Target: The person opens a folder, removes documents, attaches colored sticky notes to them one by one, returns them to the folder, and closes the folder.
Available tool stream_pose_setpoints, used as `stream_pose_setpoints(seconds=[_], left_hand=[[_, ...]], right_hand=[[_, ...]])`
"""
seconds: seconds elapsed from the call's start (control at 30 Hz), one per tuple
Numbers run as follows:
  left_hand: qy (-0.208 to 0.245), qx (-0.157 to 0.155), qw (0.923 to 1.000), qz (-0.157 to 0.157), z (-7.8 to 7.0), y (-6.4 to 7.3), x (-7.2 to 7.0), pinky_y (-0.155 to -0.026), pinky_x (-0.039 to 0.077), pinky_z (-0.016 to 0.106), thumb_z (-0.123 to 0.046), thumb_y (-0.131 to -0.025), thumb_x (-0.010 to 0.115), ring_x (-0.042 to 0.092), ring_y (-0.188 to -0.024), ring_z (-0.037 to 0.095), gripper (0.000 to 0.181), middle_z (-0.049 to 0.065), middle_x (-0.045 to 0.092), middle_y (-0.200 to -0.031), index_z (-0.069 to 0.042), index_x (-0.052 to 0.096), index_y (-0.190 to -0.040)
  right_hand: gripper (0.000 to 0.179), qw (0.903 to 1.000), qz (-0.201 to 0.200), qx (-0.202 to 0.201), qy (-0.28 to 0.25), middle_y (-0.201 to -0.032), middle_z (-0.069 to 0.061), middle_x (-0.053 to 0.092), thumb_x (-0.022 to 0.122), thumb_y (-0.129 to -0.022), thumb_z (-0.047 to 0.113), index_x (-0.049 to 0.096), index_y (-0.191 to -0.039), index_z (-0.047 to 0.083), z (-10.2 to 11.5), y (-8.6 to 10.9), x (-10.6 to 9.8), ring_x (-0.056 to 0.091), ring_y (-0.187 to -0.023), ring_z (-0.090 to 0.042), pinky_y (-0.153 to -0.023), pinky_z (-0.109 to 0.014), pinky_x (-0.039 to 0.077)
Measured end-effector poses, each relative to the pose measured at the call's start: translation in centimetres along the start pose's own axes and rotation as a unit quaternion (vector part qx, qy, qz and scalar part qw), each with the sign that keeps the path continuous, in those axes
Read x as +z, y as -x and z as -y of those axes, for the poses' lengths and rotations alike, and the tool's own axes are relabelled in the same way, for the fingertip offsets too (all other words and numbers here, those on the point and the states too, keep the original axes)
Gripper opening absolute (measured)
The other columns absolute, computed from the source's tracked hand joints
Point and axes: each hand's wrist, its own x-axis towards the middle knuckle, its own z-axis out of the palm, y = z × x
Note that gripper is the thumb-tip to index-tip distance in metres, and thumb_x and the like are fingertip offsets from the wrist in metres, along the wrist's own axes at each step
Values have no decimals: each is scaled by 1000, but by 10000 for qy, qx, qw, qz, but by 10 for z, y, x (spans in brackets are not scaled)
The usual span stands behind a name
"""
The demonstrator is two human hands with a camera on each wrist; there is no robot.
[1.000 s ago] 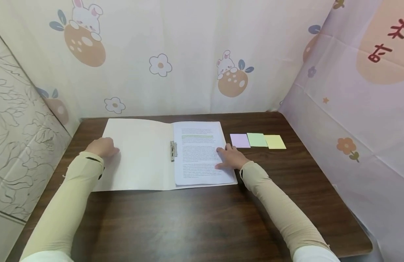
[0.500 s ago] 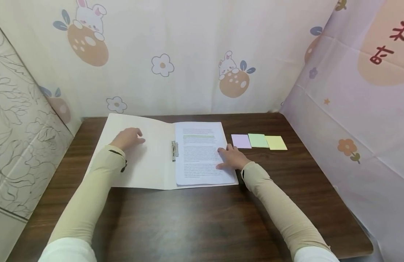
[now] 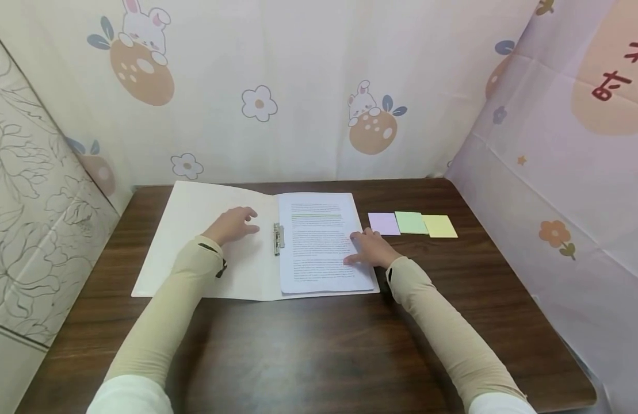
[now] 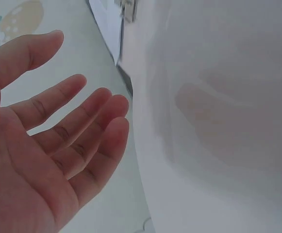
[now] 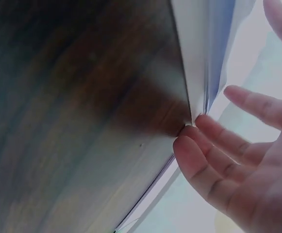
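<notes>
A white folder (image 3: 176,241) lies spread on the dark wooden table, its metal clip (image 3: 278,238) along the fold. On the folder's right side is a stack of printed paper (image 3: 319,253), one line highlighted green. Over the bare left cover hovers my left hand (image 3: 232,225), fingers loosely bent and holding nothing; the left wrist view shows its palm beside the glossy cover (image 4: 218,136). My right hand (image 3: 373,248) rests at the right edge of the paper, fingers spread. In the right wrist view, some of its fingertips (image 5: 189,155) touch the folder's edge.
Purple (image 3: 384,223), green (image 3: 411,222) and yellow (image 3: 440,226) sticky note pads sit in a row right of the folder. A patterned curtain (image 3: 308,115) hangs behind the table (image 3: 308,351), with more cloth along both sides.
My left hand has moved right, from the folder's left edge across the cover towards the clip. The right hand stays at the paper's edge. The head view has shifted slightly.
</notes>
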Motion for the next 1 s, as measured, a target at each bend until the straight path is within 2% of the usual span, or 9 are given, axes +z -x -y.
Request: stream_pose_setpoints(seconds=[0.23,0.4,0.5,0.63,0.77,1.0], left_hand=[[41,66,9996,272,-10,-9,21,-107,40,50,-25,-92,62,54,-124,38,53,23,58,-132,1,50,-137],[29,198,9986,494,-13,-15,39,-107,41,49,-24,-92,61,54,-124,37,53,22,60,-131,1,51,-137],[-3,237,9983,535,-15,-16,47,-105,43,49,-25,-91,64,56,-121,36,49,20,62,-128,-1,55,-133],[-43,182,9985,523,-18,-16,51,-103,44,48,-25,-89,69,58,-118,33,46,17,64,-125,-4,59,-129],[8,50,9986,517,-20,-14,53,-103,44,47,-23,-88,70,58,-118,32,49,17,64,-125,-3,57,-132],[34,217,9988,427,-18,-18,54,-105,42,47,-22,-87,72,58,-116,31,54,16,65,-123,-2,55,-134]], right_hand=[[71,9986,-203,227,-431,-138,-27,48,71,-87,37,45,-142,0,-1,4,-3,46,-124,-39,-104,-52,40],[66,9974,-309,277,-596,-137,-28,49,69,-89,34,46,-140,0,-2,4,1,49,-124,-39,-106,-52,40],[64,9967,-396,226,-676,-133,-28,53,68,-90,33,46,-139,-2,-3,2,3,52,-121,-38,-102,-51,43],[61,9955,-507,134,-793,-129,-27,58,67,-91,30,48,-137,-3,-2,-1,3,57,-116,-37,-96,-49,47],[60,9944,-477,163,-925,-128,-26,59,67,-91,30,48,-138,-2,0,-3,1,58,-112,-35,-93,-47,48],[60,9858,-570,488,-1503,-122,-24,58,66,-92,29,45,-140,1,-4,-8,-1,56,-99,-30,-81,-38,50]])
